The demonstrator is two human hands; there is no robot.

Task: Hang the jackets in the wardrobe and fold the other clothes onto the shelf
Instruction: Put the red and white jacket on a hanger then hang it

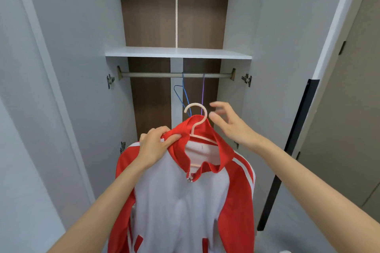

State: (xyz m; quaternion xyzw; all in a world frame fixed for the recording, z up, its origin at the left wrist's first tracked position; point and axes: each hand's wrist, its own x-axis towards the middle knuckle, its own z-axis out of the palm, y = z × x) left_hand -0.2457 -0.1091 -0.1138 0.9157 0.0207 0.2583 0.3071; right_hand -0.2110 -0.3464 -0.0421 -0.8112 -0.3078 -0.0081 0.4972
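My left hand (155, 146) pinched the jacket (181, 191) at its collar, below the rail (176, 75); my right hand (228, 123) hovered beside the hanger (195, 119), fingers spread. The fabric looked soft and slippery, so I judged the hook the surest hold.

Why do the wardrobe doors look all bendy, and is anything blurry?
Head view: the wide-angle lens bows the wardrobe doors near the edges; the right hand's fingertips look slightly blurred; the left hand gripping the red jacket looks sharp; lighting soft, no glare.

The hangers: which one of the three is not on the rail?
The pale pink hanger, inside the red and white jacket. The blue and purple hangers hang empty on the rail.
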